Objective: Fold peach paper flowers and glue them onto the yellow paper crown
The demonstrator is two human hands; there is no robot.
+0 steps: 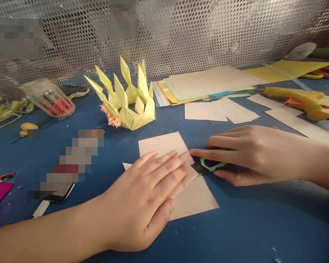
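Observation:
Under my left hand (159,179) lies a pale pink sheet of paper (196,201), folded or overlapped with another layer. My left hand rests flat on it, fingers stretched out. A further corner of the paper (164,140) shows beyond the fingertips. At the right edge of the paper, my right hand (244,155) is closed round scissors (212,166) with a teal-rimmed handle, its index finger reaching to the paper. The dark blade meets the paper's edge; its tip is hidden, and fingers cover much of the handle.
A yellow folded-paper crown (131,117) stands behind the paper. Coloured sheets (208,86) are stacked at the back, with loose pink pieces (205,111) in front. A yellow glue gun (296,98) lies right. A jar (52,100) and a phone (63,193) are left. Perforated metal (175,44) borders the table.

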